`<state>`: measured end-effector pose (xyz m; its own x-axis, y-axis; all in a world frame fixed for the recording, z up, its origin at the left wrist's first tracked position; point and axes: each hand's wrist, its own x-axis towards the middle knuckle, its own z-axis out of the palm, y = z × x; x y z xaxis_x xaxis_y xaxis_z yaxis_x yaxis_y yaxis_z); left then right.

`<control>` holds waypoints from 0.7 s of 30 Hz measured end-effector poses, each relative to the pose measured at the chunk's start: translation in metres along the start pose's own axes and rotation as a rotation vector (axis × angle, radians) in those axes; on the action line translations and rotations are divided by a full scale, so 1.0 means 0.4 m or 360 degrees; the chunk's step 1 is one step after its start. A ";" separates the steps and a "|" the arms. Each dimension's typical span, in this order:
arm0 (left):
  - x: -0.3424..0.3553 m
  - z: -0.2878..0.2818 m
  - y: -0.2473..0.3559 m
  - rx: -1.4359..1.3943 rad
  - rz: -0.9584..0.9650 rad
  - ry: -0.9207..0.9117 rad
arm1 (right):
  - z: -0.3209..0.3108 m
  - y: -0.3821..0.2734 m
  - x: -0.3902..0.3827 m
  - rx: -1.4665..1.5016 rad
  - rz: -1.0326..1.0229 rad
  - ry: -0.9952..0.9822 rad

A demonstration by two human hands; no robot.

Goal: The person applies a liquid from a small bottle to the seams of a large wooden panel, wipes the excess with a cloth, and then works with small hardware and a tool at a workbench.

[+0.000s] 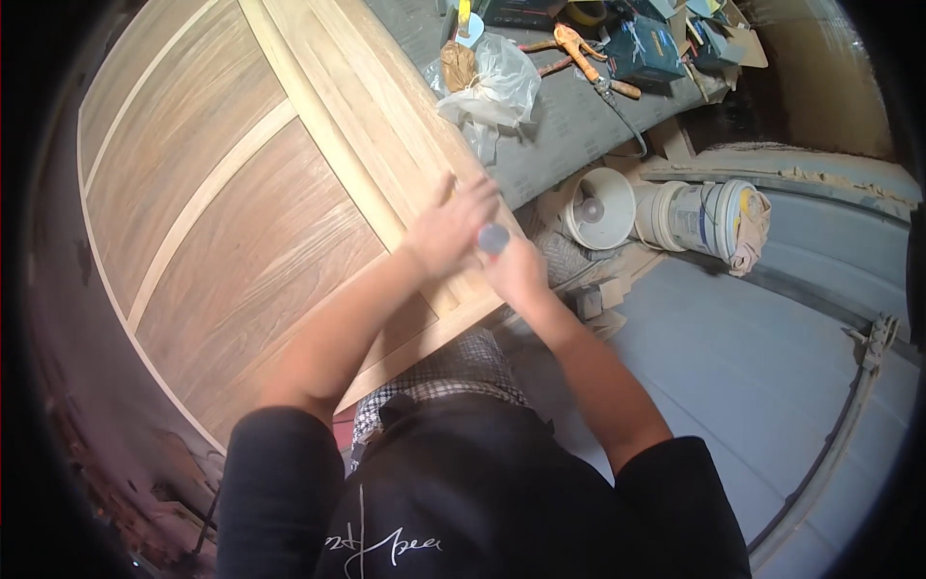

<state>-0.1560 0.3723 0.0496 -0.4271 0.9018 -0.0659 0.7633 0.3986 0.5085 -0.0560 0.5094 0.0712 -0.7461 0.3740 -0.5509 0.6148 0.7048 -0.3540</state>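
Wooden panel: I had the framed panel (280,222) lying broad face up beneath both hands; what bore its near corner was hidden from me.
Left hand: on my feed the left hand (455,227) was over the panel's right-hand rail, fingers stretched and blurred; I could not make out whether its grip held anything.
Right hand: the right hand (516,270) was just beside it, near the panel's right edge, its grip seemingly closed around the round-ended tool (494,237).
Tool: only its grey butt faced me, above the panel's rail; the working end was hidden, so I could not name its kind.
Hand risk: I judged a slip likeliest to hurt the left hand, because the two hands were so close together over the panel.
Wood risk: a skewed or overly hard push could have scarred the panel's pale rail, or run off its right edge.
Bag: the clear plastic bag (502,87) was at the panel's right edge, farther from the body than the hands; I reckoned a shift of the panel could drag it.
Counter: past that same edge, the grey-covered counter (569,135) carried the orange-handled pliers (579,53) and dark boxes (646,48).
Buckets: two pale buckets, one tipped with its mouth showing (603,207), lay to the panel's right, apart from it.
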 end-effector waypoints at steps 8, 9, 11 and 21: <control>0.025 -0.010 -0.037 -0.0108 -0.0076 0.0019 | -0.004 -0.012 0.032 0.0342 -0.0205 0.0061; 0.031 -0.019 -0.078 -0.0060 -0.0072 0.0119 | 0.002 -0.032 0.070 0.0292 -0.0239 0.0124; 0.048 -0.053 -0.147 0.0063 -0.0105 0.0225 | 0.006 -0.086 0.147 0.0225 -0.0319 0.0204; -0.004 0.031 0.025 0.0032 0.0015 -0.0106 | 0.010 0.049 -0.025 0.0081 0.0026 -0.0066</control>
<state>-0.1417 0.3771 0.0442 -0.3874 0.9143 -0.1185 0.7770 0.3930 0.4918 -0.0355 0.5173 0.0666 -0.7254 0.3590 -0.5873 0.6395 0.6671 -0.3821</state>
